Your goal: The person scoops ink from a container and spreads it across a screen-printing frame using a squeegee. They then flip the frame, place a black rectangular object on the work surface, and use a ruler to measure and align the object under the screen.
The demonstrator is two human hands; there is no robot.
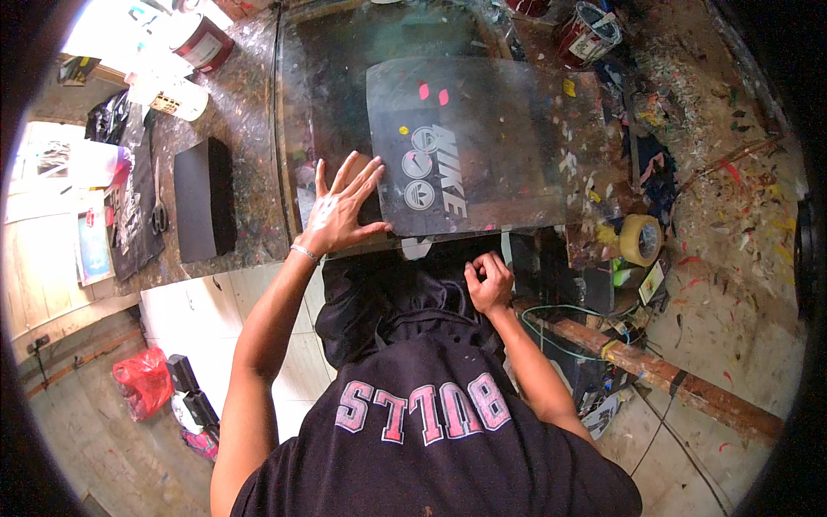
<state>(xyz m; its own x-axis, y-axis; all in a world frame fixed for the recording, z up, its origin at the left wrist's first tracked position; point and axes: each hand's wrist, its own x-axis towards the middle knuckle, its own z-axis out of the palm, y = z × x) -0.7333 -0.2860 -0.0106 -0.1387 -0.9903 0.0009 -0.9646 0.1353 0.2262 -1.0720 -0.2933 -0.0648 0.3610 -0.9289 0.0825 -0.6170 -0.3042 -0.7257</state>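
My left hand point(345, 202) has its fingers spread on the dark glass panel point(327, 60) set into the worktop, beside the left edge of a translucent sheet point(482, 172). The sheet carries white printed letters and round logo shapes, with small pink and yellow patches above them. My right hand point(488, 280) is below the worktop's front edge, near my black-clothed lap, its fingers curled. I cannot make out whether anything is inside them.
A black block point(202, 198), scissors point(159, 215) and paint cans point(201, 41) are on the left. A tape roll point(639, 239) and another can point(587, 34) are on the paint-spattered right. Below are a pipe point(655, 379), cables and a red plastic bag point(140, 383).
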